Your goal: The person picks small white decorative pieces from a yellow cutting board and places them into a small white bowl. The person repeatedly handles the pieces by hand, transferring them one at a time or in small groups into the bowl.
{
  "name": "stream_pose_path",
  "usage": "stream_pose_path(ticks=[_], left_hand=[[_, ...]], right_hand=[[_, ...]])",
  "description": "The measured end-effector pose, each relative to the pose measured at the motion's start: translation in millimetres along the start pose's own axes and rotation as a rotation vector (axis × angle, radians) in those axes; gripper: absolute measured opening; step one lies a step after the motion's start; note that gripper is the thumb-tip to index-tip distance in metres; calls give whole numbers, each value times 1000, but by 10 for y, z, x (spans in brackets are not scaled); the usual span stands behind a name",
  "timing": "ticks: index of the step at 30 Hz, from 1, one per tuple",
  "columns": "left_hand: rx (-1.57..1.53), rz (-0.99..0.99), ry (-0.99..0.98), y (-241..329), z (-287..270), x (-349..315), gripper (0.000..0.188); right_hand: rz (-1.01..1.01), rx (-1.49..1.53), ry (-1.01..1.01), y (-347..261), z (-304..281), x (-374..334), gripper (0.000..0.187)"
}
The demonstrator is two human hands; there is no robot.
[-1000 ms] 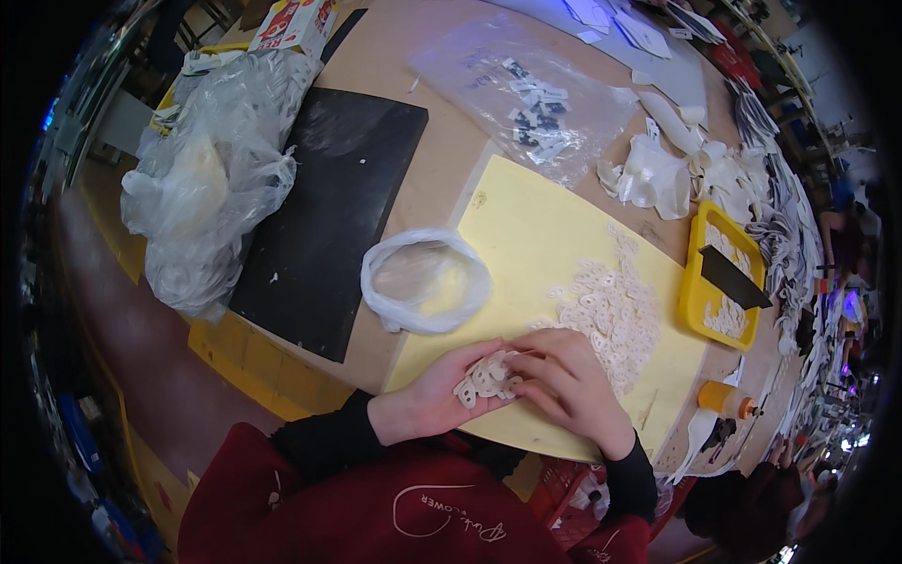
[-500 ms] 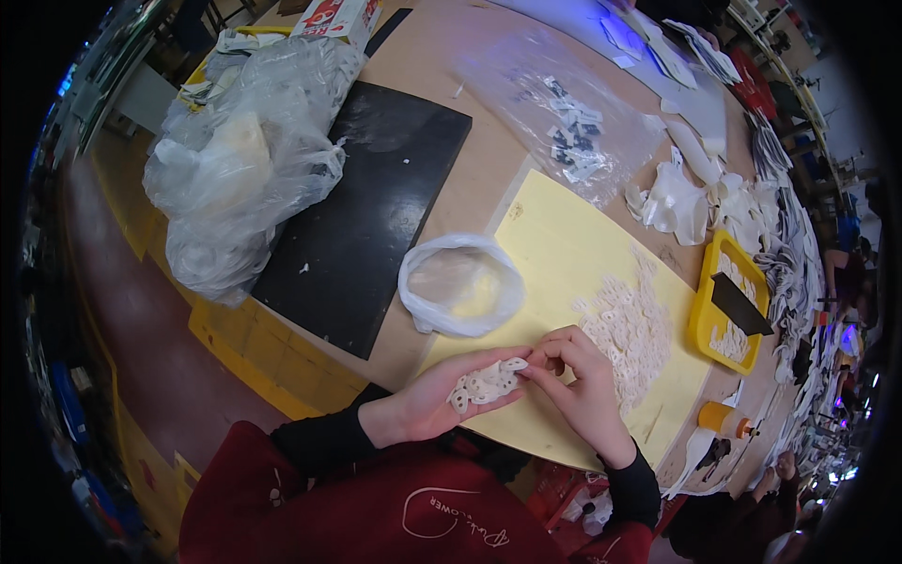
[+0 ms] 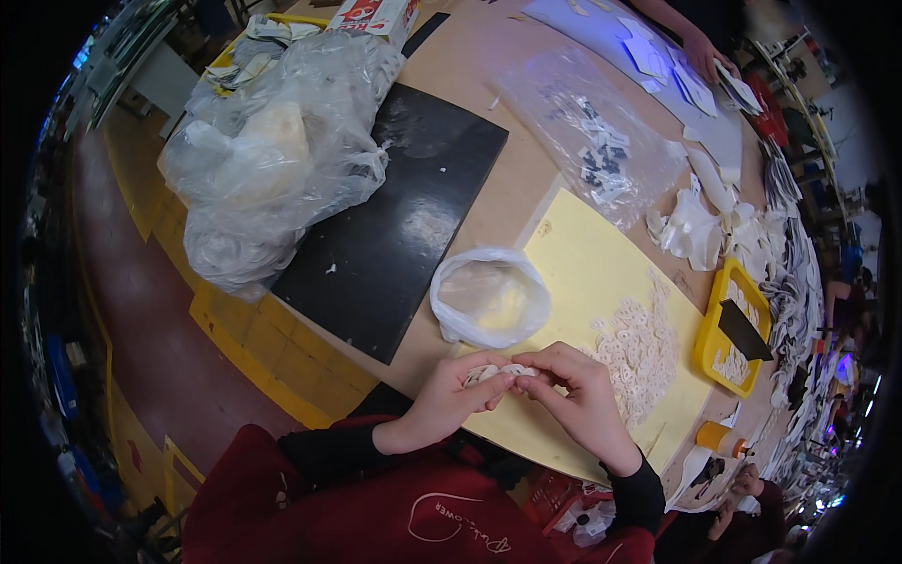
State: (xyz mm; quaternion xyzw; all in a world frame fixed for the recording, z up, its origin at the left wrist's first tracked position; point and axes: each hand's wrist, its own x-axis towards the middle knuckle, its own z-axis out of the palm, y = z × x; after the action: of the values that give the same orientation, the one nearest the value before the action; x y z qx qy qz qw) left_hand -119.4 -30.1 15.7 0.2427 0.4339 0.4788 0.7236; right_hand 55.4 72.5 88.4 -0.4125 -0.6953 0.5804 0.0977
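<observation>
My left hand (image 3: 451,399) is curled around a small bunch of white cut-out pieces with holes (image 3: 484,373), its thumb pressed over them. Fingertips of my right hand (image 3: 575,387) meet the left ones and pinch at the end of this bunch; which piece they hold is hidden. Both hands hover over the near edge of a pale yellow sheet (image 3: 587,240). On that sheet, right of my hands, a heap of similar white pieces (image 3: 639,352) lies spread out. Just beyond my hands stands an open white plastic bag (image 3: 449,315) with its rim rolled outward.
A black board (image 3: 413,207) and a big clear plastic bag (image 3: 282,179) lie at the left. Farther off is a clear sheet with dark-and-white labels (image 3: 601,155). At the right are a yellow tray (image 3: 707,352) and an orange bottle (image 3: 719,439). A co-worker's hand (image 3: 700,54) reaches in at the far side.
My left hand has closed from an open palm around the white pieces, and both hands have drawn together. The view has shifted slightly. A co-worker's arm has appeared at the far side.
</observation>
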Motion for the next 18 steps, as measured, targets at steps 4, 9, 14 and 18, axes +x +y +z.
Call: stream_pose_path(ticks=[4,9,14,18], left_hand=[[57,82,69,39,-17,-50,23],[-250,31,102,192,-100,-152,27],[-234,18,132,319,-120,-188,29],[-236,76,42,218,-135,-139,19]], right_hand=[[-8,31,17,-3,57,61,17],[-140,-33,106,-95,-4,257,15],[-226,-110,214,-290,-51,442,23],[-145,-53,29,-231,-86,310,30]])
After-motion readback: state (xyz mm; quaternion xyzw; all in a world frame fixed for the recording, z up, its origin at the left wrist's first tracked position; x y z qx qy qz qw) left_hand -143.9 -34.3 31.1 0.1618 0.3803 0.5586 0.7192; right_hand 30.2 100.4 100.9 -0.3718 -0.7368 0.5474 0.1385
